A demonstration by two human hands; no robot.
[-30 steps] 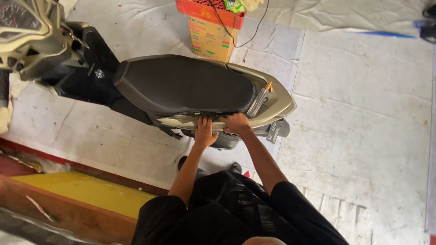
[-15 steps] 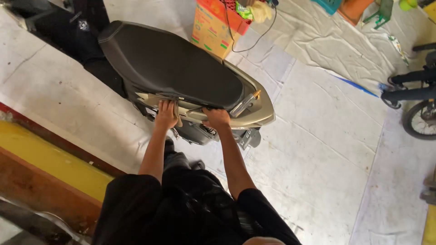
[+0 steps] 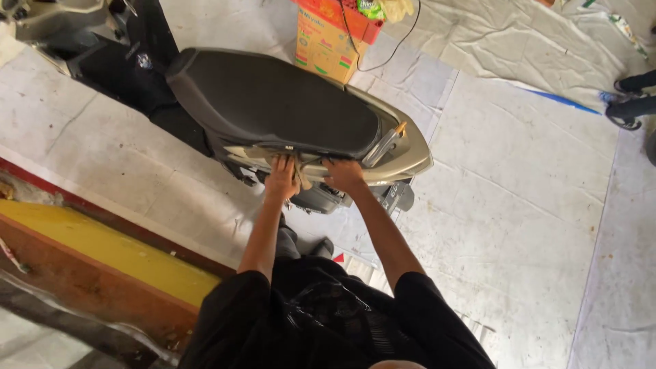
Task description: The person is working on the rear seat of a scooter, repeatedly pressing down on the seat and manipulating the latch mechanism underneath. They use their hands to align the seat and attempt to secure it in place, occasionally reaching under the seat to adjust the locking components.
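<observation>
One scooter (image 3: pixel 273 109) is standing on the pale, creased floor sheeting (image 3: pixel 533 205), and one person in a black top is leaning over it from above. The scooter is carrying one long black seat (image 3: pixel 273 102), matte and smoothly rounded, over one glossy beige side panel (image 3: pixel 403 160) that is curving around the tail. Two bare hands are working at that panel, just beneath the seat edge. The left hand (image 3: pixel 281 179) is pressing down flat against the panel with a small pale cloth (image 3: pixel 301 176) showing at its fingers; whether it is gripping the cloth cannot be told. The right hand (image 3: pixel 344 175) is lying just beside it, fingers curled onto the panel's lower rim, holding nothing separate. One cardboard box (image 3: pixel 328 48), boxy and orange-and-yellow printed, is sitting beyond the seat with a black cable (image 3: pixel 383 48) trailing off it and a green packet (image 3: pixel 371 8) lying on top. One blue strip (image 3: pixel 557 99) is lying across the sheeting at upper right. One yellow-topped ledge (image 3: pixel 102 249) with a red edge is running along the lower left.
</observation>
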